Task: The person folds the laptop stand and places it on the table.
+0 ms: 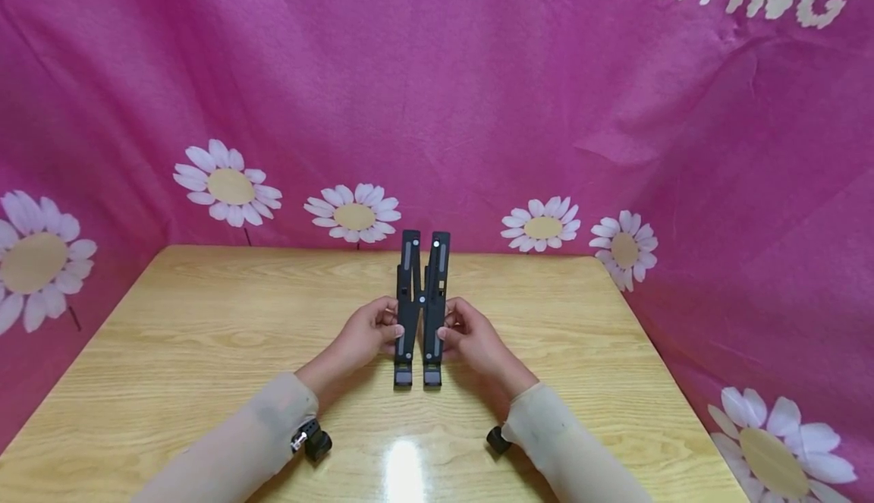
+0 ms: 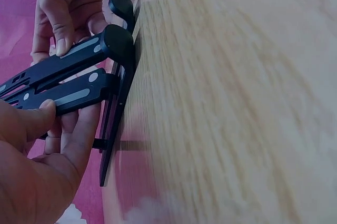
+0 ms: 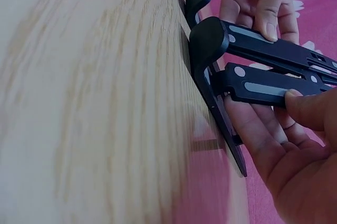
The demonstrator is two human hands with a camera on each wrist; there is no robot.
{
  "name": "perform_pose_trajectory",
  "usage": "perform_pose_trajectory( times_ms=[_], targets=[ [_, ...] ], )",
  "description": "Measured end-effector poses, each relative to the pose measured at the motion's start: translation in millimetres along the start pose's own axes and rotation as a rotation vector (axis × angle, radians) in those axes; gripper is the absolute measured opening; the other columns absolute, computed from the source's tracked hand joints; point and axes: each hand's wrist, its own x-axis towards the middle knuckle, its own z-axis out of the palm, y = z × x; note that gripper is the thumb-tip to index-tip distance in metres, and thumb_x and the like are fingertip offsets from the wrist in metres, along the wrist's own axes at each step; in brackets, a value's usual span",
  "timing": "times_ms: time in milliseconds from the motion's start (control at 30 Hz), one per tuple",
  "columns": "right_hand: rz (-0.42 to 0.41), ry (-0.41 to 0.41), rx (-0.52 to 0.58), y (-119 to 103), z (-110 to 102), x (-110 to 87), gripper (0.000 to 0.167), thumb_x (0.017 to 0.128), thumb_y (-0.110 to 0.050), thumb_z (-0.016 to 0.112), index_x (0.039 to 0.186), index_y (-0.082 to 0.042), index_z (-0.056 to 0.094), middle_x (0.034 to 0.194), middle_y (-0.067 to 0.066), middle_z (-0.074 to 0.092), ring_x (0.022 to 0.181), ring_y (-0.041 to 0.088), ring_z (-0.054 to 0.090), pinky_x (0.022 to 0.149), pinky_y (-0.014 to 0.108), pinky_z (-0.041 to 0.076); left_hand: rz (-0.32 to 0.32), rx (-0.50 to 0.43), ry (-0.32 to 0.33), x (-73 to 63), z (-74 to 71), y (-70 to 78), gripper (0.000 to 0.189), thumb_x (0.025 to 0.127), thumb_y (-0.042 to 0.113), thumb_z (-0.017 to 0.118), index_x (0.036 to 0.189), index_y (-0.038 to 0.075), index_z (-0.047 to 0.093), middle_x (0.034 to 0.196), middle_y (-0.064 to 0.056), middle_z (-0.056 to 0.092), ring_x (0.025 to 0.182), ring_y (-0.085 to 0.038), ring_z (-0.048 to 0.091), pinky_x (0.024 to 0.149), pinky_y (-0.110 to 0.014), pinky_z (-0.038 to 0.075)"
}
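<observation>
A black folding laptop stand (image 1: pixel 422 300) is partly unfolded at the middle of the table, its two long bars close together and joined by crossing links. Grey strips (image 2: pixel 72 98) line the bars, and curved front hooks (image 3: pixel 209 39) face the person. My left hand (image 1: pixel 369 331) pinches the left bar, thumb on top and fingers beneath. On the other side, my right hand (image 1: pixel 473 336) grips the right bar the same way. In the wrist views the bars slope up from the lower legs, which stand at the tabletop.
The wooden table (image 1: pixel 225 313) reaches back to a pink cloth (image 1: pixel 437 108) printed with daisies, which also hangs along both sides. Small black cameras (image 1: pixel 317 441) sit at both wrists, close over the table. A bright light reflection lies near the front.
</observation>
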Motion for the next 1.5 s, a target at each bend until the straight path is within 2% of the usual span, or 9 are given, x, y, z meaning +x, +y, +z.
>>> perform_pose_trajectory(
  times_ms=[233, 467, 667, 1100, 1300, 1433, 1500],
  targets=[
    [-0.001, 0.008, -0.003, -3, 4, -0.3, 0.022, 0.1, 0.005, 0.058, 0.12, -0.005, 0.057, 0.099, 0.014, 0.054, 0.085, 0.028, 0.068, 0.074, 0.052, 0.063, 0.014, -0.009, 0.008, -2.0, 1.6, 3.7, 0.021, 0.1, -0.004, 0.06, 0.116, 0.009, 0.063, 0.099, -0.012, 0.06, 0.088, -0.023, 0.064, 0.072, -0.04, 0.063],
    [0.001, 0.002, -0.003, -2, 8, 1.6, 0.023, 0.1, 0.004, 0.059, 0.12, -0.007, 0.057, 0.099, 0.015, 0.056, 0.083, 0.026, 0.069, 0.074, 0.049, 0.064, 0.014, -0.007, 0.004, -3.6, 2.1, 4.6, 0.02, 0.1, -0.004, 0.059, 0.116, 0.007, 0.063, 0.099, -0.013, 0.061, 0.087, -0.023, 0.064, 0.073, -0.041, 0.063],
    [-0.023, 0.002, -0.017, -2, 11, 4.0, 0.023, 0.099, 0.005, 0.059, 0.119, -0.006, 0.057, 0.098, 0.014, 0.057, 0.081, 0.024, 0.068, 0.071, 0.045, 0.064, 0.016, 0.0, 0.002, -2.6, 2.1, 4.0, 0.02, 0.1, -0.004, 0.059, 0.115, 0.008, 0.063, 0.099, -0.013, 0.062, 0.087, -0.022, 0.064, 0.075, -0.044, 0.063],
    [-0.051, -0.018, 0.001, -3, 15, 4.5, 0.023, 0.098, 0.007, 0.059, 0.119, -0.003, 0.056, 0.098, 0.019, 0.06, 0.078, 0.024, 0.07, 0.069, 0.048, 0.064, 0.019, 0.015, -0.005, -2.6, 3.1, 4.5, 0.02, 0.1, -0.004, 0.059, 0.116, 0.008, 0.063, 0.098, -0.012, 0.062, 0.088, -0.022, 0.065, 0.076, -0.046, 0.063],
    [-0.035, -0.023, -0.005, -5, 13, 4.4, 0.023, 0.1, 0.005, 0.058, 0.12, -0.004, 0.056, 0.1, 0.017, 0.059, 0.081, 0.025, 0.07, 0.07, 0.047, 0.064, 0.007, 0.018, -0.012, -2.8, 2.1, 6.2, 0.02, 0.1, -0.004, 0.059, 0.117, 0.007, 0.062, 0.099, -0.013, 0.062, 0.088, -0.022, 0.065, 0.075, -0.043, 0.063],
    [-0.033, -0.039, -0.037, -5, 10, 6.3, 0.021, 0.099, 0.004, 0.06, 0.118, -0.004, 0.057, 0.099, 0.014, 0.059, 0.082, 0.023, 0.069, 0.073, 0.045, 0.064, -0.007, 0.026, 0.012, -3.0, 2.2, 6.5, 0.021, 0.099, -0.004, 0.061, 0.118, 0.006, 0.063, 0.098, -0.012, 0.062, 0.088, -0.023, 0.066, 0.073, -0.04, 0.064],
    [-0.048, -0.05, -0.105, -6, 6, 6.7, 0.02, 0.098, 0.002, 0.064, 0.116, -0.006, 0.058, 0.096, 0.012, 0.06, 0.081, 0.02, 0.067, 0.072, 0.042, 0.064, -0.004, 0.032, 0.023, -3.9, 3.1, 6.2, 0.021, 0.098, -0.004, 0.063, 0.117, 0.004, 0.063, 0.097, -0.013, 0.061, 0.087, -0.023, 0.066, 0.073, -0.04, 0.064]
  ],
)
